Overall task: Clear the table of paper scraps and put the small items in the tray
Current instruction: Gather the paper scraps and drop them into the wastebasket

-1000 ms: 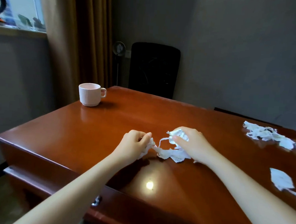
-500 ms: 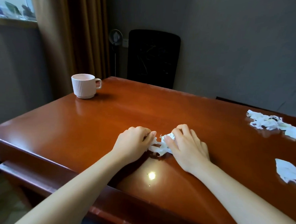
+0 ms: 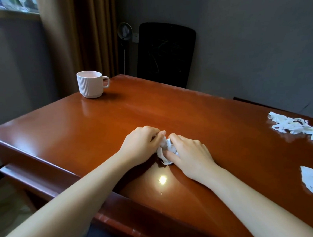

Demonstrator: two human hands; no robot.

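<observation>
**Operator:** Where does the job stand?

**Inspector:** Early, in my judgement. You have one wad [image 3: 165,152] of scraps bunched on the table [image 3: 105,133], near its front edge. A pile [image 3: 294,126] lies well apart at the far right, and a loose scrap [image 3: 311,180] sits by the right edge. Neither is gathered yet. No tray is in view (nor any small items, unless the mug [image 3: 91,84] counts).

**Operator:** And the grip?

**Inspector:** Your left hand [image 3: 141,145] has its fingers curled and pinches the wad's left side. Your right hand [image 3: 190,157] covers the right side, fingers bent onto the paper and thumb against it. Your fingertips nearly meet above the wad.
</observation>
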